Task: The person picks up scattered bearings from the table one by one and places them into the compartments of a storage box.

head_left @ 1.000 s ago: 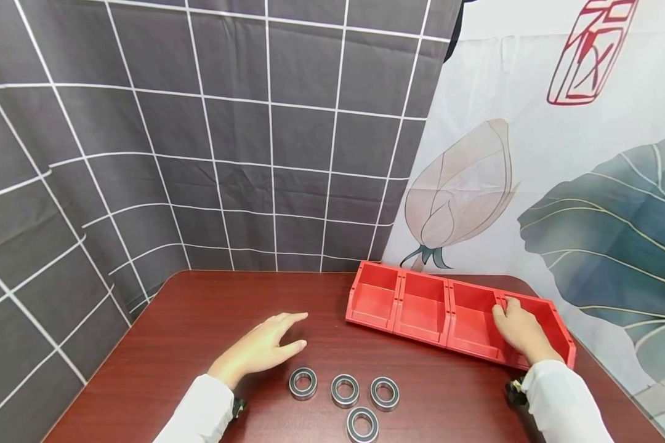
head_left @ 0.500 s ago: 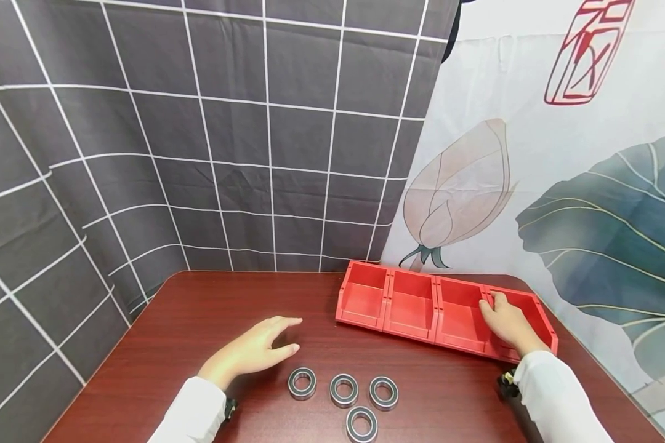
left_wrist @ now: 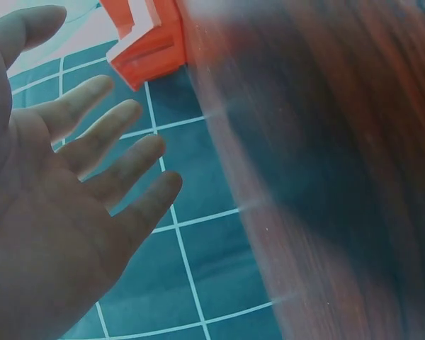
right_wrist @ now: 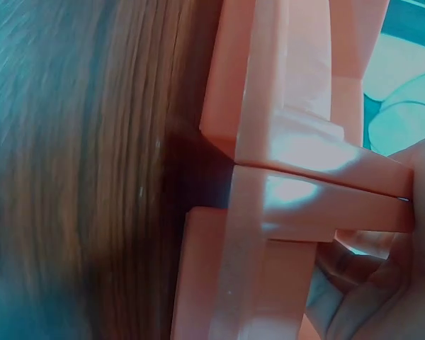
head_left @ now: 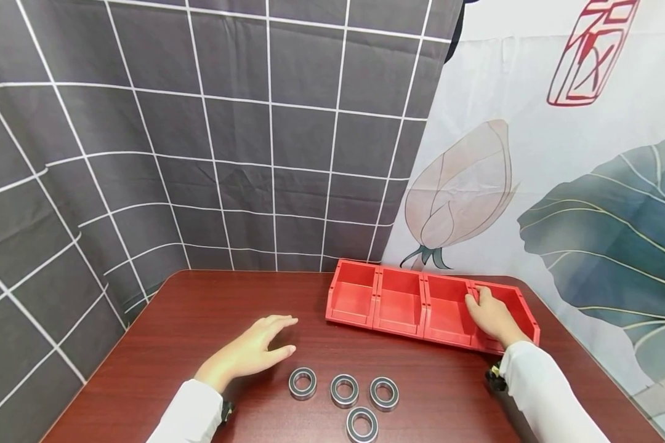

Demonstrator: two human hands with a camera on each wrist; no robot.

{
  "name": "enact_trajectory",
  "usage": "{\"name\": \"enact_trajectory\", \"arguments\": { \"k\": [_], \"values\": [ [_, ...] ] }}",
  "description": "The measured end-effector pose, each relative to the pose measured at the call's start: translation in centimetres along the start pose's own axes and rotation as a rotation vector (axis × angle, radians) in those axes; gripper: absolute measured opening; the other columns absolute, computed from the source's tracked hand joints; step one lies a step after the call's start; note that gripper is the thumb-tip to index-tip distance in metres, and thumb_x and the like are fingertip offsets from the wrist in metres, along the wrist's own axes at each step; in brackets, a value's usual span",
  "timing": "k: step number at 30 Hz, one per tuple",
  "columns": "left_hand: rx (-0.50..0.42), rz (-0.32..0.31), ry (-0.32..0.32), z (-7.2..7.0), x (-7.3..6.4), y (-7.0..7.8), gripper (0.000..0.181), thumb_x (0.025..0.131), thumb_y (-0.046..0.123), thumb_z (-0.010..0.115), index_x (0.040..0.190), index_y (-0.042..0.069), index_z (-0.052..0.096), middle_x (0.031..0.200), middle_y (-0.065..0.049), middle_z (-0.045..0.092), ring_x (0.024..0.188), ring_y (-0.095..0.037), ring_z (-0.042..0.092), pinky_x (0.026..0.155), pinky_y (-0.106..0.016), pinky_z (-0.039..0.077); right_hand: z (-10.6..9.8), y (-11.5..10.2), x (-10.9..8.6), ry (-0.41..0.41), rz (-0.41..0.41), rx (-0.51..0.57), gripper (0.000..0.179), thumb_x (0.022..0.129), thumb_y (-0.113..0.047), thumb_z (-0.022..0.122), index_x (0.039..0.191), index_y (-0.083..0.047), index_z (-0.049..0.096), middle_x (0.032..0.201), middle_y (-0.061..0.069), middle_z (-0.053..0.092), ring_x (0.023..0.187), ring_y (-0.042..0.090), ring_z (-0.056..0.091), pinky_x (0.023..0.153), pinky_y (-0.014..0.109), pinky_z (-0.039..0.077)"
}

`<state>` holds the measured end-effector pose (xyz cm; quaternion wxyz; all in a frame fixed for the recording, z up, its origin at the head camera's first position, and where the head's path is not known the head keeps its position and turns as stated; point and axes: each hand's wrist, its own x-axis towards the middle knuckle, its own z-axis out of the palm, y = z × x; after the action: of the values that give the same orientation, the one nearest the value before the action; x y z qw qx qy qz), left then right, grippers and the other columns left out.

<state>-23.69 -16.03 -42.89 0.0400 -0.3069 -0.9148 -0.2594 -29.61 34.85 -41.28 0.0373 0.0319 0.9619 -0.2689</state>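
Note:
A row of joined red bins (head_left: 401, 332) stands angled at the table's back right. My right hand (head_left: 492, 315) grips the divider between its two rightmost compartments; in the right wrist view, the fingers (right_wrist: 368, 297) curl about the paired red walls (right_wrist: 319, 195). My left hand (head_left: 249, 349) hovers over the table left of the bins, holding nothing. Its fingers (left_wrist: 120, 166) are spread and nearly straight in the left wrist view, where a corner of the red bins (left_wrist: 152, 60) also shows. Nearest to that hand lies a ring-shaped ball bearing (head_left: 295, 392) with dark seals.
Several ball bearings lie flat near the front middle, among them a central bearing (head_left: 335, 399), a right one (head_left: 374, 400) and a front one (head_left: 351, 433). The dark red wooden table (head_left: 199, 307) meets a grey gridded cloth (head_left: 305, 141) and a white floral cloth (head_left: 532, 160) behind.
My right hand has slid the red bins leftward and slightly back along the table. The left hand has drifted a little left. The bearings stay in place.

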Motion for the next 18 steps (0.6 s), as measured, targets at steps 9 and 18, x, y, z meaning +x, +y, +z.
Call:
{"name": "enact_trajectory", "arguments": {
  "k": [9,18],
  "values": [
    [-0.004,-0.023,-0.011,0.1,-0.2,0.1,0.057,0.092,0.040,0.062,0.138,0.009,0.052,0.137,-0.010,0.052,0.129,-0.031,0.044,0.106,-0.053,0.035,0.9,-1.1,1.3,0.007,-0.033,0.008,0.069,0.103,-0.039,0.031,0.143,0.015,0.013,0.136,0.041,0.033,0.110,0.047,0.050,0.094,0.062,0.042],
    [0.002,-0.023,-0.011,0.2,-0.4,0.0,0.056,0.091,0.043,0.062,0.138,0.012,0.052,0.137,-0.007,0.052,0.129,-0.029,0.045,0.105,-0.052,0.036,1.5,-2.2,2.1,-0.019,-0.025,0.045,0.072,0.103,-0.044,0.032,0.147,0.010,0.012,0.140,0.038,0.032,0.112,0.045,0.048,0.094,0.061,0.043]
  ]
}}
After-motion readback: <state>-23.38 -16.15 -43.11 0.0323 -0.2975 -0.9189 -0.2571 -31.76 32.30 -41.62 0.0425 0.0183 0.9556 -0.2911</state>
